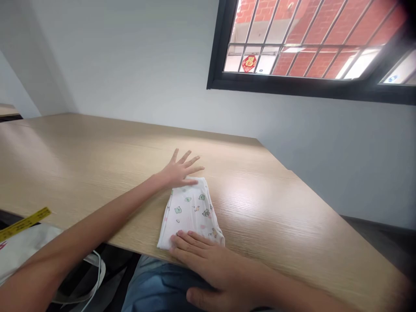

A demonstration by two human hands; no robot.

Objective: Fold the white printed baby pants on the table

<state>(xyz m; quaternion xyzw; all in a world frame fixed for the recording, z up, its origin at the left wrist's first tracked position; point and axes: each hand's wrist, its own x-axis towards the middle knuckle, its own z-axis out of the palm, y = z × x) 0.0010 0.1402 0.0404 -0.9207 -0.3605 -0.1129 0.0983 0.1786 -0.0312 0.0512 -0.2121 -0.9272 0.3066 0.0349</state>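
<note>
A small white folded cloth [191, 212] printed with little green and grey animal figures lies flat near the front edge of the light wooden tabletop [276, 203], a rough rectangle running away from the edge, its far end slightly rumpled.

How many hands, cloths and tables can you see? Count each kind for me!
Hands: 2, the left hand flat at the far end of the cloth and the right hand flat on its near end
Folded white cloth with little animal prints: 1
Wooden table: 1
Total: 4
</note>
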